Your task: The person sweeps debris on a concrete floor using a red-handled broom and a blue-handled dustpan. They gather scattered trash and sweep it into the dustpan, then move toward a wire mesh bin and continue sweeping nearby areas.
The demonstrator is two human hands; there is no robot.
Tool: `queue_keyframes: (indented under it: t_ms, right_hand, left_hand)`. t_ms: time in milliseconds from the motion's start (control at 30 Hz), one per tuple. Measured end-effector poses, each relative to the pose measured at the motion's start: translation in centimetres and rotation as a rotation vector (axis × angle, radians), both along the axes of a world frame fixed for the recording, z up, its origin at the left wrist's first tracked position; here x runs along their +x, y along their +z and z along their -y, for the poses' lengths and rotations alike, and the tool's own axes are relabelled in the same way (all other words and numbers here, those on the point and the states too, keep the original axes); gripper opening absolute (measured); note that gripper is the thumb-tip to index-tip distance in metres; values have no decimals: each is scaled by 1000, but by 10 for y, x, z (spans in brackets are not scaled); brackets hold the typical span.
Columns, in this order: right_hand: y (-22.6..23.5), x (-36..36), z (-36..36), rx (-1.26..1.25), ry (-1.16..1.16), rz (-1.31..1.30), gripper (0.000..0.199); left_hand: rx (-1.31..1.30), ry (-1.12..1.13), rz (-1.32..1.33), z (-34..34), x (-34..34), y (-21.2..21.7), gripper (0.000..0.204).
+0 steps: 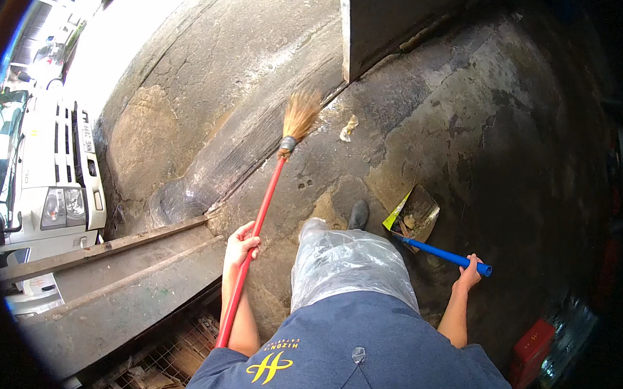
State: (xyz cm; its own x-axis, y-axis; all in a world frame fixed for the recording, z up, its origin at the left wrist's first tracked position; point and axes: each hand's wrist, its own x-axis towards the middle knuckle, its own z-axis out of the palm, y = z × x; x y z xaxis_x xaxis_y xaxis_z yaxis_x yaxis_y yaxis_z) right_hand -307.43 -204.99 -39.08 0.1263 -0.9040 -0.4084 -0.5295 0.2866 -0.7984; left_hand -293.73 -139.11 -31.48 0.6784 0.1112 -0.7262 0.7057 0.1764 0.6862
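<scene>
1. The broom [276,175] ran from lower centre-left to upper centre of the frame; its red handle passed through the left hand [241,245], which was closed around the shaft about midway along it.
2. The straw-coloured bristle head, bound by a grey collar, fanned out on the ground well above the left hand.
3. The dustpan [417,214], a flat, dirty tray with a yellow-green edge, lay on the ground right of centre; its blue tubular handle slanted down to the right hand [470,272], which was clenched around it near its end.
4. A crumpled scrap [349,128] lay just right of the bristles.
5. A clear plastic bag [346,262] hung between the two arms, above a blue shirt.
6. The concrete floor [461,118] was cracked, stained and wet-looking, darker at right.
7. A white truck [61,184] stood at the left edge, in daylight.
</scene>
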Motion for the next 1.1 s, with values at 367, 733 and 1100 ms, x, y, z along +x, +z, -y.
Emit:
queue_keyframes:
  t_ms: [367, 733, 1100]
  right_hand:
    - [-10, -4, 9, 37, -700, 138, 26]
    - [-10, -36, 16, 78, -449, 266, 15]
    - [-23, -78, 6, 3, -425, 395, 18]
  left_hand:
    - [104, -315, -195, 56, 40, 12, 65]
    - [-44, -283, -98, 36, 160, -56, 60]
    - [288, -756, 34, 21, 195, -8, 63]
